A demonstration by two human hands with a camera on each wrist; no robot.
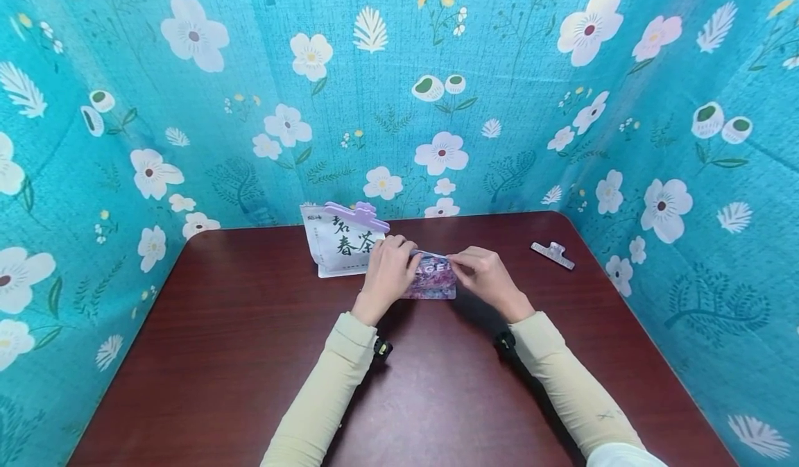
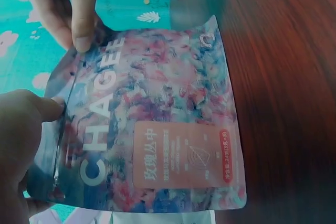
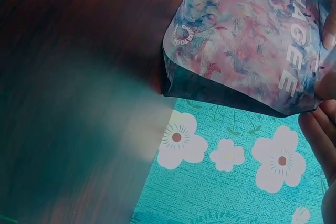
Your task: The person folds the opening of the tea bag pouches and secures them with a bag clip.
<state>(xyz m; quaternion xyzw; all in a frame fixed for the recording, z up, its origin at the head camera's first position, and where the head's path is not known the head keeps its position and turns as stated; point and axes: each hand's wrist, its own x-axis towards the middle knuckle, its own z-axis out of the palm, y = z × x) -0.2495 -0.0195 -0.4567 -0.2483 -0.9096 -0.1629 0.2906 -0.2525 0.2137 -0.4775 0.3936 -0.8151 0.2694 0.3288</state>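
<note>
Between both hands stands a pouch (image 1: pixel 432 283) in mottled pink, blue and purple, lettered CHAGEE; its printed front fills much of the left wrist view (image 2: pixel 173 87). My left hand (image 1: pixel 391 267) pinches the top edge at its left end, thumb on the front below the seal line. At the other end of that edge, my right hand (image 1: pixel 490 277) pinches the top corner between thumb and fingers. In the right wrist view the pouch (image 3: pixel 236 40) shows its side fold and base at the table. The pouch's left part is hidden behind my left hand in the head view.
Just behind my left hand stands a white pouch (image 1: pixel 324 248) with dark brush lettering, a purple clip (image 1: pixel 356 215) across its top. A pale clip (image 1: pixel 553 254) lies at the table's right. Floral blue cloth (image 1: pixel 374 106) hangs around the dark red-brown table (image 1: pixel 218 356).
</note>
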